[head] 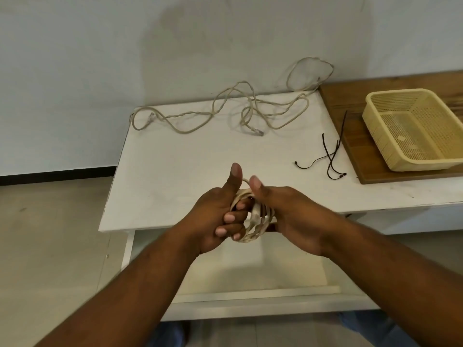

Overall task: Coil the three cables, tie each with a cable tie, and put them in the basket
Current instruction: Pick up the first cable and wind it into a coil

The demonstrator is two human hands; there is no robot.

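**Coil gripped in both hands**

The left hand (220, 216) and right hand (288, 214) curl around a coiled cable (253, 221) above the table's (175, 171) near edge. Loose cables (256, 131) sprawl behind; cable ties (331, 154) lie beside the basket (423, 164).

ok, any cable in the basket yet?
No, the basket shows no cable in it, and the coiled cable is held by the left hand and right hand.

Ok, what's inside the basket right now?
No cable shows in the basket: only its bare mesh floor with a couple of small pale marks. Its near walls cover a strip of floor. The coiled cable is gripped by the left hand and right hand.
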